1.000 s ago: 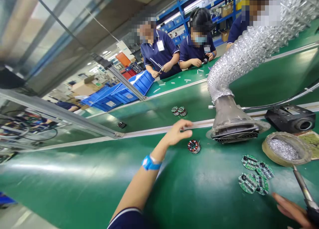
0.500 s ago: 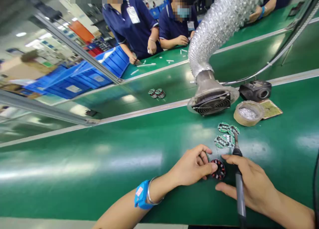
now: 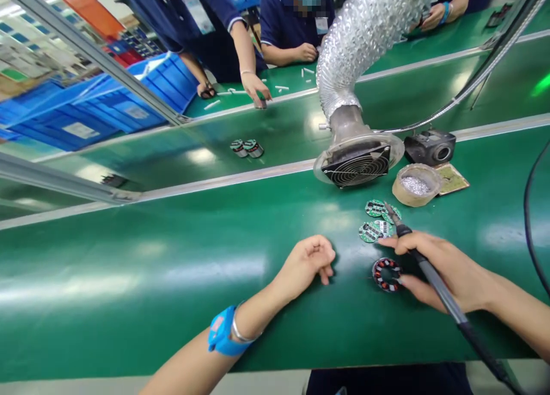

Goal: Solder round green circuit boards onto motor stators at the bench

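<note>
My right hand [image 3: 447, 266] grips a soldering iron [image 3: 433, 280], its tip over the green round circuit boards [image 3: 369, 232]. The tip of its thumb meets a ring-shaped motor stator [image 3: 380, 278] with orange-red windings, lying flat on the green bench. To the left of the stator, and apart from it, is my left hand [image 3: 304, 266]. Its fingers are loosely curled, and nothing shows in them. A blue wrist strap [image 3: 226, 332] and a metal bangle circle that wrist.
A fume extractor [image 3: 358, 163] on a silver duct hangs above the bench. Behind the boards stand a tub of solder scraps [image 3: 416, 186], a yellow sponge [image 3: 452, 180] and a black holder [image 3: 431, 147]. Two assembled stators [image 3: 247, 148] sit beyond the rail. Co-workers sit across, near blue bins [image 3: 141, 97].
My left hand has let go of the stator and drawn back left. My right hand has moved up and right, tilting the iron, with its thumb at the stator. The view has shifted.
</note>
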### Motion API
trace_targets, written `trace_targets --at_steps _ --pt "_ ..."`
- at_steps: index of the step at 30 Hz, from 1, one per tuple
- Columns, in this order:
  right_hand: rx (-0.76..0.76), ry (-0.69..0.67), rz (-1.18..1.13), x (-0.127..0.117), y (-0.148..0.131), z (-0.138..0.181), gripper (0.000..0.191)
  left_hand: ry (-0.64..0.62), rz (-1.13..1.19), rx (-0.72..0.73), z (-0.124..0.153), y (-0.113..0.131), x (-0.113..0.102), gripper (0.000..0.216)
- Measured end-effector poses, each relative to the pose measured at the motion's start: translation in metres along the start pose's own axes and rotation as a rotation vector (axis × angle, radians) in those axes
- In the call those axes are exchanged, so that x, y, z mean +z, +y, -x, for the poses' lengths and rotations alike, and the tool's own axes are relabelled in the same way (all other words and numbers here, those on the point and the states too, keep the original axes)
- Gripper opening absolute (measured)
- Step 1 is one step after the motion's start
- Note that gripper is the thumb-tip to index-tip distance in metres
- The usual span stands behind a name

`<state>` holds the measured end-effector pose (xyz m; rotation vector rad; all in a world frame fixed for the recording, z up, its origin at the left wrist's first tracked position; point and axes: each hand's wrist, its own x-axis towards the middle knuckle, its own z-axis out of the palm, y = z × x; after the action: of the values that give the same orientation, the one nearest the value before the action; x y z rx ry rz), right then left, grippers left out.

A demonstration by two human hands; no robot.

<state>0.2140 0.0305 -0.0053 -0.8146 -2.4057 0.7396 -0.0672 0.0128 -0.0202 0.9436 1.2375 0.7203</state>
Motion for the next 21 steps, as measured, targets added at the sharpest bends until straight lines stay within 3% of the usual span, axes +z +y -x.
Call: trace_targets --at_steps 2,4,6,9,12,14,16,18,21 --pt "-0.065 0.059 0.131 -0.001 0.008 -0.012 0.018 -0.025 -0.28 0.161 -0.007 0.0 0.004 0.012" --pt "-0.124 0.073 0.295 0.003 0.015 -0.026 0.009 0.034 -0.505 0.346 -0.018 0.001 0.005 0.007" --pt "-0.163 0.06 0.4 0.01 0.021 -0.037 0.008 0.17 -0.65 0.467 -0.032 0.001 -0.003 0.006" --pt "-0.223 0.069 0.458 0.017 0.027 -0.044 0.011 0.512 -0.763 0.545 -0.058 0.005 -0.039 0.009" --pt "-0.295 0.099 0.483 0.02 0.033 -0.041 0.013 0.834 -0.827 0.543 -0.087 0.021 -0.091 0.018" --pt "-0.34 0.115 0.479 0.02 0.037 -0.038 0.014 0.953 -0.882 0.538 -0.109 0.039 -0.122 0.031" --pt "-0.361 0.12 0.473 0.019 0.04 -0.034 0.015 1.019 -0.975 0.51 -0.131 0.058 -0.145 0.05" --pt "-0.343 0.11 0.463 0.018 0.042 -0.031 0.015 1.071 -1.153 0.353 -0.151 0.075 -0.163 0.064" --pt "-0.316 0.111 0.452 0.016 0.045 -0.026 0.018 1.079 -1.308 0.082 -0.167 0.09 -0.186 0.056"
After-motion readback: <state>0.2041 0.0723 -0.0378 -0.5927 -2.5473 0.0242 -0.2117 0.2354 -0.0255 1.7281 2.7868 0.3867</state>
